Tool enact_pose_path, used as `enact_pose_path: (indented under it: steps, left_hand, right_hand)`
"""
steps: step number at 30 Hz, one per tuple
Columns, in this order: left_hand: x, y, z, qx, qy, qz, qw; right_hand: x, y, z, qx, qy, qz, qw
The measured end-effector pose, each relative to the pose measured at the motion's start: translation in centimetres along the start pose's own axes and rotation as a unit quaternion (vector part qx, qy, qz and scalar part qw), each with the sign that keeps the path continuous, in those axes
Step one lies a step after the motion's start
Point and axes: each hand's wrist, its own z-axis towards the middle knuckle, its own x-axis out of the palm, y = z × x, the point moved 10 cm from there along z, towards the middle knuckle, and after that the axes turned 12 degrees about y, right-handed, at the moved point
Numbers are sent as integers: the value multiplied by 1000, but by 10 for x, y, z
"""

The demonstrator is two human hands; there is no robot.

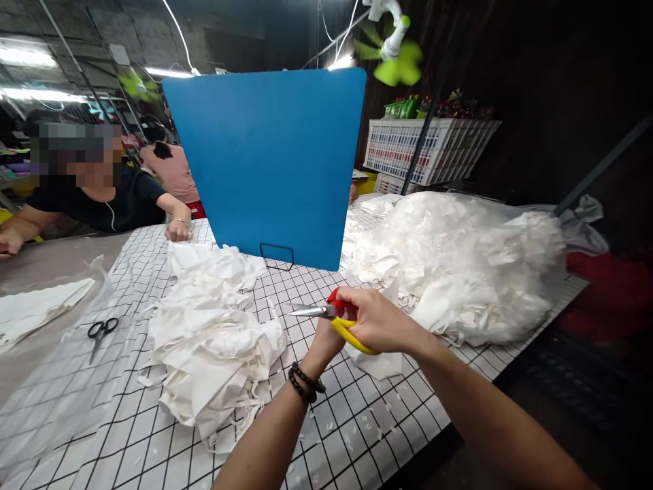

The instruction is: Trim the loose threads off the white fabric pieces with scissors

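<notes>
Our right hand [380, 318] grips small scissors [337, 320] with red and yellow handles, blades nearly closed, above the gridded table [357, 422]; our left hand [326, 340], mostly hidden behind, holds white cloth [380, 364].

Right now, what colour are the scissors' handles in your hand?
Yellow and red scissors in the right hand, head view.

- black scissors [102, 331] lying on clear plastic sheeting [45, 354] at the left
- big blue divider board [270, 163] standing upright on the checkered table [357, 422]
- white slatted crate [433, 146] behind
- green fan [395, 51] hanging overhead
- a person in a black shirt [120, 201] across the table
</notes>
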Motion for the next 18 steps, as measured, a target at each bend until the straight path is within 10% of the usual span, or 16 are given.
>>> enact_pose_path:
  steps: [6, 12, 18]
  left_hand:
    - [-24, 38, -6, -31, -46, -191, 980]
    - [-28, 42, -14, -16, -88, -295, 951]
    - [-43, 24, -71, -29, -178, -401, 898]
  right_hand:
    - [-64, -108, -42, 159, -241, 14, 957]
    - [6, -204, -50, 219, -238, 53, 945]
    - [21, -201, -35, 192, -374, 37, 907]
